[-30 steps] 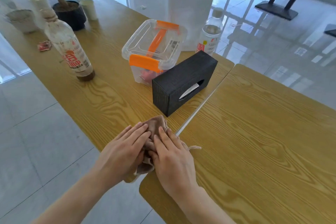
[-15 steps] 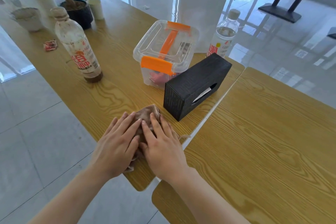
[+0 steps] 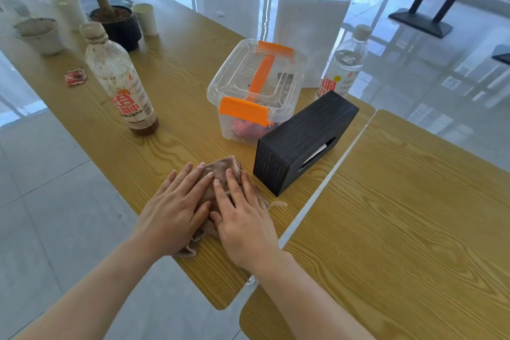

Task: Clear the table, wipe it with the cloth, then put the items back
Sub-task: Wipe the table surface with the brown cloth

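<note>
Your left hand point(image 3: 176, 210) and right hand point(image 3: 242, 218) press flat-fingered on the cloth point(image 3: 220, 171); wipe clear of the black box point(image 3: 300, 141).

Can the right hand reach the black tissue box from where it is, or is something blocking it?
Probably yes. The right hand lies flat on the cloth, and the black tissue box stands just beyond it with only bare table between.

Canteen prob: wood tables point(image 3: 414, 201), tiled floor point(image 3: 41, 188)
</note>
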### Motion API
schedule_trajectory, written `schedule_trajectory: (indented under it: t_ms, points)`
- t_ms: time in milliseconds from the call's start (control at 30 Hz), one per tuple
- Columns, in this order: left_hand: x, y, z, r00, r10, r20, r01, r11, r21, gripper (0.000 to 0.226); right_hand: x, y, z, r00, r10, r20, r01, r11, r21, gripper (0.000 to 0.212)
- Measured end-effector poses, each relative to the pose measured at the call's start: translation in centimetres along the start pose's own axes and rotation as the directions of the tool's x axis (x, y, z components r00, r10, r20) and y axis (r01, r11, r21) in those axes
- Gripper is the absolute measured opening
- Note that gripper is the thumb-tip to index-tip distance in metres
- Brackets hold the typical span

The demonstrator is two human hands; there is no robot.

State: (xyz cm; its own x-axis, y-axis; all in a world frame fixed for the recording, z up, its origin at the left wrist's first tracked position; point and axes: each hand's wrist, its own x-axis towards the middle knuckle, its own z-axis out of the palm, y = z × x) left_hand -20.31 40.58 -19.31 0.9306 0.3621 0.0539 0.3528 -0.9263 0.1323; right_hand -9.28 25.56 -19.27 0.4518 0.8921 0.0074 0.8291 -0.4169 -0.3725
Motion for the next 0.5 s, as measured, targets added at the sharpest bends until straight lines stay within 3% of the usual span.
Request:
schedule_trajectory:
  t_ms: [333,500]
  points:
    - [0.7,1.1,-2.0,0.994,-0.071,0.081,0.081,0.988,-0.133,0.071,-0.3,-0.7,-3.2,0.998,0.054,0.028,-0.057,0.991,0.119,0.055]
    - [0.4,3.3,-4.3,0.995,-0.098,0.024,0.101,0.966,-0.238,0.057,-2.1,-1.0,-5.6,0.996,0.08,-0.05,-0.07,0.981,0.182,0.05]
